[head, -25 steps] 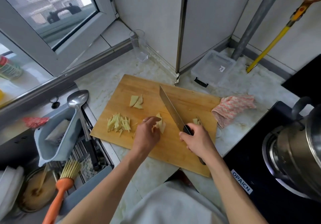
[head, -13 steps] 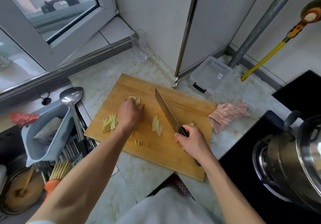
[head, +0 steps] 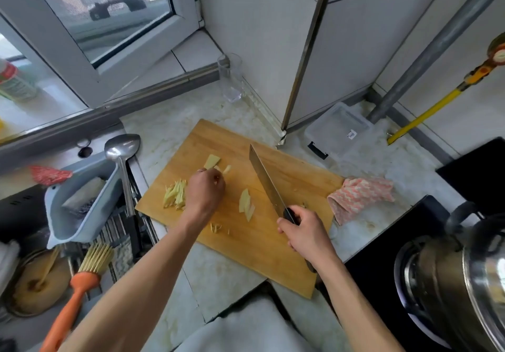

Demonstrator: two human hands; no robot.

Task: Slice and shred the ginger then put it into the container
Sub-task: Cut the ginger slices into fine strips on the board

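Pale ginger slices (head: 246,204) and thin shreds (head: 175,194) lie on board (head: 287,231).

Cutting board (head: 273,242): warm honey-brown wood. Ginger slices (head: 246,204) + shreds (head: 175,194): pale yellow. Knife (head: 266,181): grey steel blade w/ black handle. Cloth (head: 360,194): pink & white zigzag. Container (head: 337,130): clear, black clip. Brush (head: 82,286): orange handle, straw-yellow bristles. Drainer bin (head: 58,215): pale grey-blue. Counter (head: 169,122): white marble, beige veins. Pole (head: 426,114): yellow.

Left hand (head: 205,193) curled, right hand (head: 306,233) gripping
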